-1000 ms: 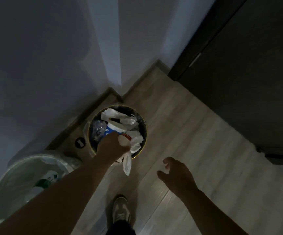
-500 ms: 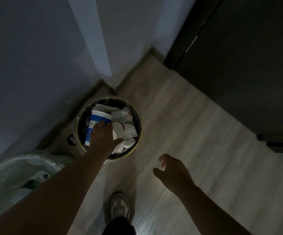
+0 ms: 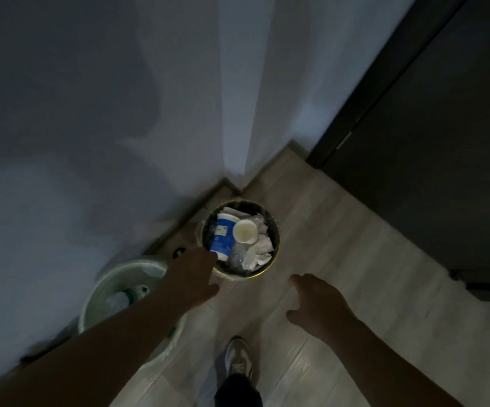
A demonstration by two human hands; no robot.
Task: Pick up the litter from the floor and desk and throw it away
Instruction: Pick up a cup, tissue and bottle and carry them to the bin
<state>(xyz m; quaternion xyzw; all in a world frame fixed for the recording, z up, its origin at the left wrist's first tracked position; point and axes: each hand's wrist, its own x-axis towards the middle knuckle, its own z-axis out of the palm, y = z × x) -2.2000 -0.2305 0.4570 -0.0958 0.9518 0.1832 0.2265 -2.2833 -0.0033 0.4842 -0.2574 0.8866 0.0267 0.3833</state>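
Left of the waste bin [image 3: 277, 239], the left hand [image 3: 191, 274] hovers with fingers loose, grasping nothing. In the bin, the blue-and-white cup [image 3: 223, 237] lies tipped, long axis running away from the person. Right of the bin, the right hand [image 3: 318, 304] hangs slack and unladen.

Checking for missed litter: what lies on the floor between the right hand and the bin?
In the head view, only bare wood floor lies between the right hand and the bin; no litter shows there.

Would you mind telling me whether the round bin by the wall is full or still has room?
Full: the round bin holds a blue-and-white tub, a cup and crumpled tissues up near its rim.
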